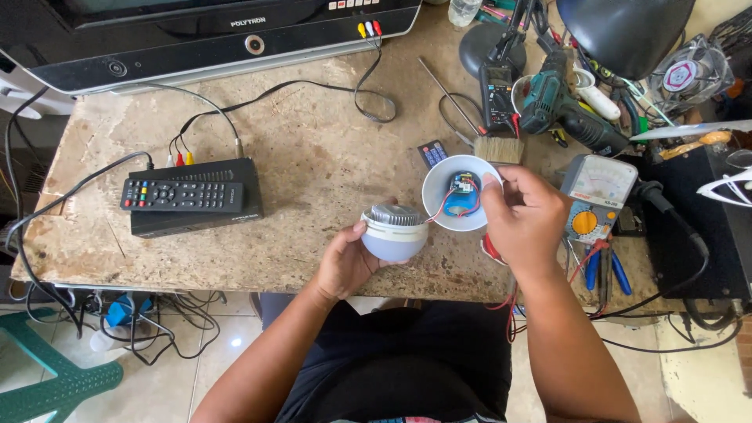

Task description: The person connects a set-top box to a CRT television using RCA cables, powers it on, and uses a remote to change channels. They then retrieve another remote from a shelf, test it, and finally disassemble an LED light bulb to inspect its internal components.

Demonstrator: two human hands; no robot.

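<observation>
Head view shows us mid-disassembly, judging by the parts: our left hand [345, 262] cups the pale dome-shaped lamp body with ribbed metal top [394, 232], our right hand [526, 222] at three o'clock pinches the white plastic cup-shaped housing [439, 196], holding a blue component and small circuit board [462, 193]. Red wires [443, 207] join them; separating needs care.

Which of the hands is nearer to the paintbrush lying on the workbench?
Right. The right hand holds the white bulb housing just below the paintbrush; the left hand holds the dome farther down-left.
</observation>
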